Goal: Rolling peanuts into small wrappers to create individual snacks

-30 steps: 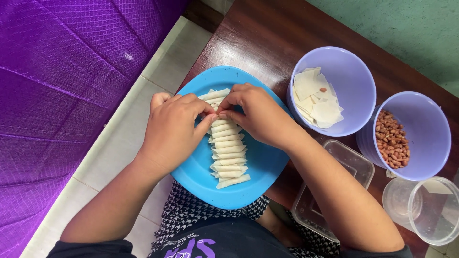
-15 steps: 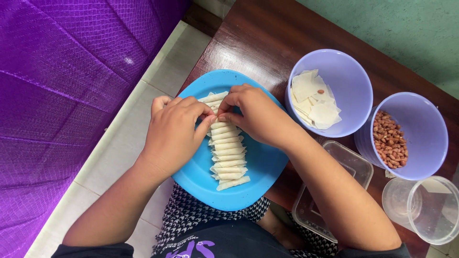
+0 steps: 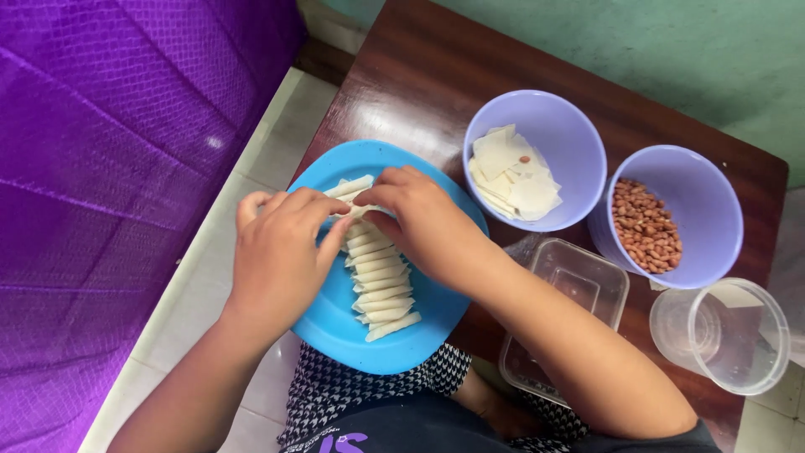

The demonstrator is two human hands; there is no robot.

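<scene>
Pale rolls (image 3: 379, 281) lie in a row on the blue plate (image 3: 335, 323); I pinch one roll (image 3: 362, 210) with both hands, left (image 3: 281, 247) and right (image 3: 423, 222), fingers closed, to keep it tight.

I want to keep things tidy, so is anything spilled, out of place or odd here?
One small thing: a single peanut lies on the white wrappers in the left bowl, away from the peanut bowl. Otherwise nothing stands out: the rolls lie in a neat row on the blue plate, and both hands work at its top.
</scene>
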